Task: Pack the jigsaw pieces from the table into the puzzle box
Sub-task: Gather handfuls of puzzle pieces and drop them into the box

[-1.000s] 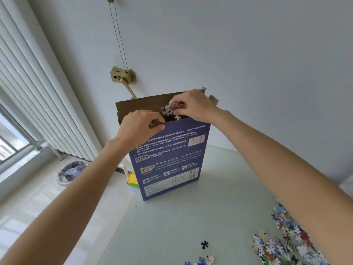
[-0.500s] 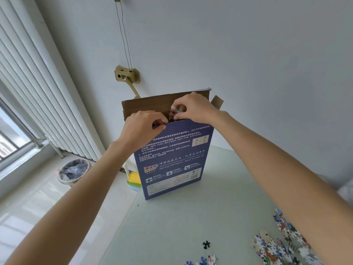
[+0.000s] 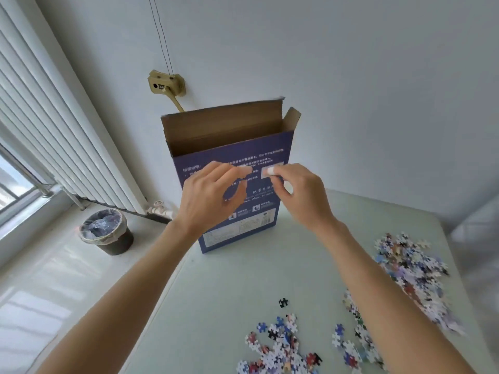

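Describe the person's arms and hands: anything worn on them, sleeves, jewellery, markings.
Both forearms are bare for all of their length in the picture, with no sleeve showing. The left hand and the right hand wear no gloves. No ring, watch, bracelet or other marking shows on the fingers or wrists. The fingernails look short and unpainted, though the fingertips are somewhat blurred.

Both empty hands, left hand and right hand, hover before the open puzzle box.
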Tool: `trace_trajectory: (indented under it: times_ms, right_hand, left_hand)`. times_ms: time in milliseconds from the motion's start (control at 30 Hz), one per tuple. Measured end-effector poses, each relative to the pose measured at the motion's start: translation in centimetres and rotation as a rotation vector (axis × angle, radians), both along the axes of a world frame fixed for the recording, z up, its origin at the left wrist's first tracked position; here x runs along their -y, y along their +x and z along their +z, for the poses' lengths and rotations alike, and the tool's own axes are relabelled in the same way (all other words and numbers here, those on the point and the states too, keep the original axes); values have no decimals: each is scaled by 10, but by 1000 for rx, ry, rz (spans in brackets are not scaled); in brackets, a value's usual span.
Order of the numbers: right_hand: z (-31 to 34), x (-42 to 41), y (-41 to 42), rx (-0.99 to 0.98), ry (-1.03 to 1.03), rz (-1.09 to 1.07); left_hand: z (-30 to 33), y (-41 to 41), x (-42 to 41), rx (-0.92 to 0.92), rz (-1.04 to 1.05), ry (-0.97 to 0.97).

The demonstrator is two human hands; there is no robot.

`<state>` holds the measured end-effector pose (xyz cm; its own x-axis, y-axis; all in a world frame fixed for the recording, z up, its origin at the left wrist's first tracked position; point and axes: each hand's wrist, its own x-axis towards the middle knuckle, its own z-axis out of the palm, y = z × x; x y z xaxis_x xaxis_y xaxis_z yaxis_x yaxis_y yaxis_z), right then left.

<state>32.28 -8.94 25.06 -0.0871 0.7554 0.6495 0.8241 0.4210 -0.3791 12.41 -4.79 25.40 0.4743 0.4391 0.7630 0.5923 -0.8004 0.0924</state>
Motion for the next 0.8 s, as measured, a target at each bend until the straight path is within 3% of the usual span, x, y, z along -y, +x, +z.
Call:
trace_trajectory:
  times_ms: [133, 267, 433, 500, 600, 800]
  right_hand:
    - [-83, 78, 15, -81, -289, -108]
    - [-155, 156, 31, -90, -742, -161]
    - [-219, 225, 40, -69, -1128, -312]
    - [-237, 240, 31, -99, -1215, -374]
    - [-253, 249, 5, -138, -1176, -389]
    - [-254, 224, -18, -156, -1079, -196]
  left_hand:
    - [-66, 10, 62, 0, 23, -411]
    - [-143, 15, 119, -259, 85, -877]
    - [-215, 13, 169, -623, 234, -1231]
    - [-235, 11, 183, -693, 280, -1299]
    - [-251, 14, 199, -666, 276, -1297]
    - [-261, 26, 217, -579, 225, -1275]
